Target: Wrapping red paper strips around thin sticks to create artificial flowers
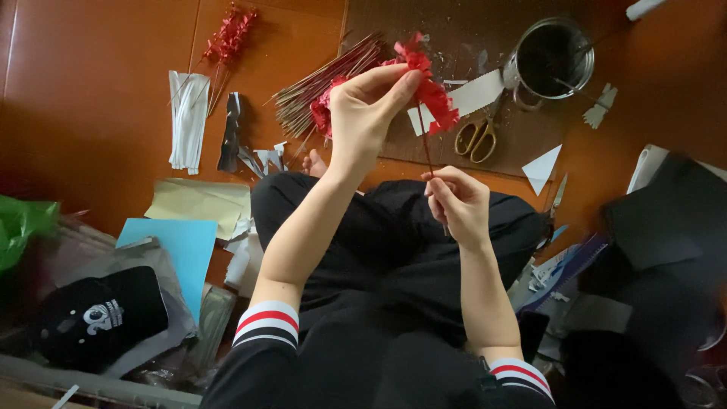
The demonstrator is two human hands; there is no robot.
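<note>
A person sitting cross-legged is shaping a red paper flower (428, 87) on a thin stick (426, 148). The left hand (363, 113) is pinching the petals, fingertips closed on the bloom's upper edge. The right hand (458, 201) is gripping the stick just below, thumb and forefinger shut around it. Beyond the fingers are lying scissors (475, 138), a stick bundle (322, 87) and a metal tin (551, 59). Further shaping would seem to call for a steady stick.
</note>
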